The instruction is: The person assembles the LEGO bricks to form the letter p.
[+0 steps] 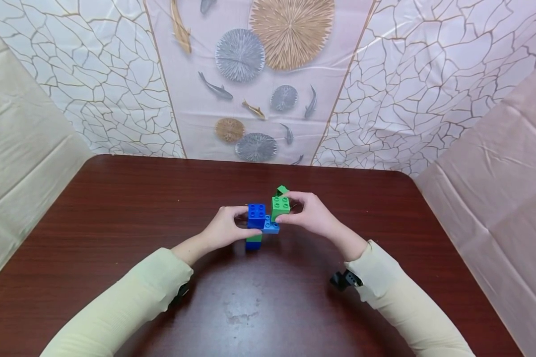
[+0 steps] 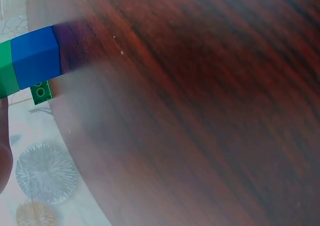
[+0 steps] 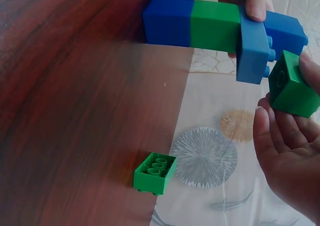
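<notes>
A small tower stands on the table: a dark blue brick [image 3: 167, 22] at the bottom, a green brick [image 3: 215, 25] above it, then a longer light blue brick [image 3: 251, 51] jutting to the right, and another dark blue brick [image 1: 256, 217] on top. My left hand [image 1: 223, 226] pinches the tower near its top between thumb and fingers. Between the thumb and fingers of my right hand [image 1: 314, 214] is a green four-stud brick [image 1: 280, 208], held just above the jutting studs of the light blue brick. A narrow gap between the two shows in the right wrist view.
A loose green brick [image 3: 155, 178] lies behind the right hand, its hollow underside showing. The brown table [image 1: 161, 198] ends at a patterned cloth wall [image 1: 259, 99]. A black wrist device [image 1: 346, 280] sits below the right sleeve.
</notes>
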A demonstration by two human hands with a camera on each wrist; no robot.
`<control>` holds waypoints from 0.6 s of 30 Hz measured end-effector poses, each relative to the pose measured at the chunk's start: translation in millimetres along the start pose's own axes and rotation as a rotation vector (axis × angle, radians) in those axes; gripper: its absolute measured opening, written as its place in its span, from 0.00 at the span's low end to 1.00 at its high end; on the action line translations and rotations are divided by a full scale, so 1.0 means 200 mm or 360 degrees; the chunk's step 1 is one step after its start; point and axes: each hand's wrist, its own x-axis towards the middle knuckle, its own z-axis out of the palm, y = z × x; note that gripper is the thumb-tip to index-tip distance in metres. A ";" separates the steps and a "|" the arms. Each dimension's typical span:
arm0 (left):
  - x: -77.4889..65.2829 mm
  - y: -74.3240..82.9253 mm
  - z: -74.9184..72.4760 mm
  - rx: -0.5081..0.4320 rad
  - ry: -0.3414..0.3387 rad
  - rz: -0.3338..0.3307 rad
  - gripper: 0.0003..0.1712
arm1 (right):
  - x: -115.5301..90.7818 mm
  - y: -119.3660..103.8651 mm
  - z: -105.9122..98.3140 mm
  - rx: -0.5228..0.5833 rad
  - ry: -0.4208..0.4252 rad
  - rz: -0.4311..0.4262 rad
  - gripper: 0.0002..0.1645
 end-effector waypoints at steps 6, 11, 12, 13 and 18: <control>0.00 0.00 0.00 0.0000 -0.0017 -0.0019 0.23 | -0.01 0.02 0.02 -0.0017 -0.0030 0.0024 0.27; 0.00 0.01 0.00 0.0018 -0.0005 -0.0010 0.22 | -0.02 0.02 0.02 -0.0039 -0.0033 0.0028 0.28; 0.00 0.01 0.00 0.0023 -0.0001 -0.0008 0.22 | -0.02 0.02 0.02 -0.0052 -0.0034 0.0023 0.29; 0.00 0.01 0.00 0.0028 0.0003 -0.0007 0.22 | -0.03 0.02 0.02 -0.0065 -0.0035 0.0013 0.29; 0.00 0.01 -0.01 0.0038 0.0004 -0.0017 0.22 | -0.03 0.01 0.03 -0.0128 -0.0039 -0.0030 0.29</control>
